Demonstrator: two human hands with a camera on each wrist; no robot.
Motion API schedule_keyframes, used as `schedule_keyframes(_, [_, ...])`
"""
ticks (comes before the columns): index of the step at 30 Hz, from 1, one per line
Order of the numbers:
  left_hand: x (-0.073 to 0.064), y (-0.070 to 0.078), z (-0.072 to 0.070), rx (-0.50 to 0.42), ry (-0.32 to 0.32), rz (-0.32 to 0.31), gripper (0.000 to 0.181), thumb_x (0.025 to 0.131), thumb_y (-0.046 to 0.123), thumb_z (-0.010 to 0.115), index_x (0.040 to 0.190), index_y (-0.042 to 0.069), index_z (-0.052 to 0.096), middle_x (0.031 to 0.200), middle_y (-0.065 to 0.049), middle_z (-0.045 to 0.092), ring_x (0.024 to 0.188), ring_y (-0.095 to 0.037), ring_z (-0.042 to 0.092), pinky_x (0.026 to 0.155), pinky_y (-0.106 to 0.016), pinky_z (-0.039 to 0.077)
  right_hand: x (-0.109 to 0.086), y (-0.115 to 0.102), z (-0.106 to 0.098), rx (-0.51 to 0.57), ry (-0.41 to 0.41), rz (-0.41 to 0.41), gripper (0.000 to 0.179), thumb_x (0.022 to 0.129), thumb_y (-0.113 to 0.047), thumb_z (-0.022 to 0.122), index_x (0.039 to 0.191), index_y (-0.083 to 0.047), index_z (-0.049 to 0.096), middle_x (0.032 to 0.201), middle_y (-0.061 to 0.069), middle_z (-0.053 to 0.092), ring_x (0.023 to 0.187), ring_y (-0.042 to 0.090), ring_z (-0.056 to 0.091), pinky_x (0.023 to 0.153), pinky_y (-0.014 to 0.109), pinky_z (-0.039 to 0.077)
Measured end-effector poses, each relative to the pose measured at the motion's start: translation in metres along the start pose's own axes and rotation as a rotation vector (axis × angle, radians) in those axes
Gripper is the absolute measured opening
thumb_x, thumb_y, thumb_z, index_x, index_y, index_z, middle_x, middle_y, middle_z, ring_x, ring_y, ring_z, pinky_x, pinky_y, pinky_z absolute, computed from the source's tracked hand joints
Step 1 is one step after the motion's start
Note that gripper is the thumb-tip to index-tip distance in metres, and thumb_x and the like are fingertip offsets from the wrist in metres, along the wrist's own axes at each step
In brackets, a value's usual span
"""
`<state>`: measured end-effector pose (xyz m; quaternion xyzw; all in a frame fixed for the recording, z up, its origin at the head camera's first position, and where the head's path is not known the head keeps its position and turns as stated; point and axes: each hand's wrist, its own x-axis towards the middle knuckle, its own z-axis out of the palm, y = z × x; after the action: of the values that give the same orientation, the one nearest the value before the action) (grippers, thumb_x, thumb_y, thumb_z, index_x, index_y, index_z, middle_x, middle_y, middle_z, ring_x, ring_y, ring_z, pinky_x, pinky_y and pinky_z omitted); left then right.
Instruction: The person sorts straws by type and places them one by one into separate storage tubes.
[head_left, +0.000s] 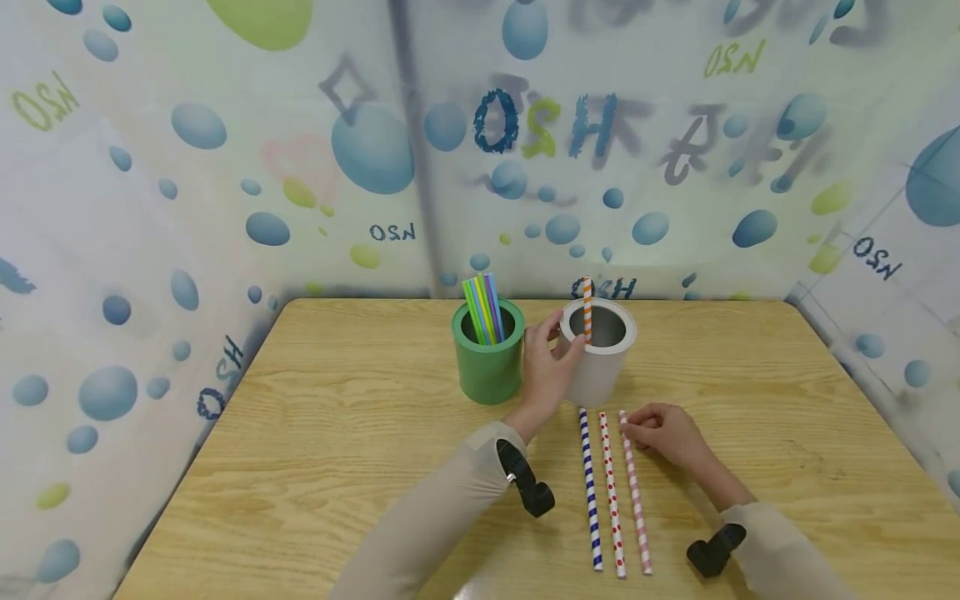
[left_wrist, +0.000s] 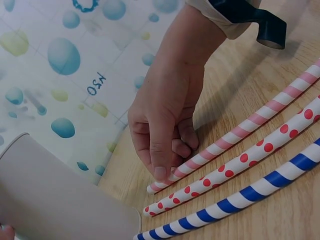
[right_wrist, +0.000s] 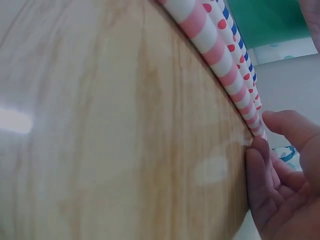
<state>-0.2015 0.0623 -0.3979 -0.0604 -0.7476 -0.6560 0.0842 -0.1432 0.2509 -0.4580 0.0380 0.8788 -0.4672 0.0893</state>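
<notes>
My left hand [head_left: 546,367] holds the left side of a light grey cup [head_left: 597,379], thumb in front and fingers by the rim. An orange-and-white striped straw [head_left: 587,308] stands inside that cup. On the table, my right hand [head_left: 671,433] pinches the far end of a pink-and-white striped straw [head_left: 636,500]; its thumb lies on the straw in the left wrist view. Beside it lie a red-dotted white straw [head_left: 611,492] and a blue-and-white striped straw [head_left: 590,492], side by side. The right wrist view shows the pink straw's end [right_wrist: 257,129] between thumb and fingers.
Left of the grey cup stands a green cup [head_left: 489,375] holding several plain coloured straws [head_left: 483,308]. Both cups are near the back of the wooden table [head_left: 337,433]. A patterned curtain [head_left: 300,167] hangs behind the table and along its sides.
</notes>
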Motion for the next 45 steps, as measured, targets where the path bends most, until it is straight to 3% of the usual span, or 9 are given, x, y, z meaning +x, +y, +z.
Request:
schedule_keyframes(9, [0.000, 0.000, 0.000, 0.021, 0.014, 0.014, 0.050, 0.086, 0.019, 0.064, 0.132, 0.012, 0.048, 0.115, -0.003, 0.044, 0.109, -0.016, 0.046, 0.091, -0.030, 0.045, 0.000, -0.005, 0.001, -0.058, 0.006, 0.018, 0.030, 0.080, -0.020, 0.072, 0.093, 0.005, 0.061, 0.069, 0.003, 0.058, 0.060, 0.013, 0.054, 0.053, 0.026, 0.049])
schedule_keyframes(20, [0.000, 0.000, -0.001, 0.009, 0.006, 0.011, 0.050, 0.086, 0.021, 0.063, 0.133, 0.012, 0.048, 0.115, -0.002, 0.043, 0.109, -0.016, 0.045, 0.092, -0.031, 0.045, 0.001, -0.007, 0.002, -0.037, 0.009, 0.041, 0.024, 0.080, -0.015, 0.070, 0.089, 0.005, 0.060, 0.067, 0.003, 0.058, 0.058, 0.012, 0.055, 0.052, 0.025, 0.049])
schedule_keyframes(31, [-0.001, -0.001, -0.001, 0.005, 0.012, 0.011, 0.050, 0.086, 0.021, 0.063, 0.132, 0.010, 0.048, 0.115, -0.004, 0.043, 0.109, -0.018, 0.045, 0.091, -0.032, 0.045, 0.002, -0.011, 0.004, -0.151, 0.038, 0.036, 0.022, 0.078, -0.015, 0.068, 0.087, 0.005, 0.063, 0.063, 0.001, 0.058, 0.056, 0.013, 0.051, 0.051, 0.026, 0.043])
schedule_keyframes(45, [-0.001, -0.002, 0.000, 0.005, 0.002, 0.022, 0.049, 0.086, 0.021, 0.063, 0.132, 0.011, 0.048, 0.115, -0.004, 0.044, 0.108, -0.018, 0.046, 0.089, -0.028, 0.046, 0.002, -0.007, 0.000, -0.123, 0.029, 0.027, 0.026, 0.078, -0.013, 0.065, 0.092, 0.009, 0.063, 0.067, 0.003, 0.060, 0.058, 0.013, 0.052, 0.051, 0.026, 0.045])
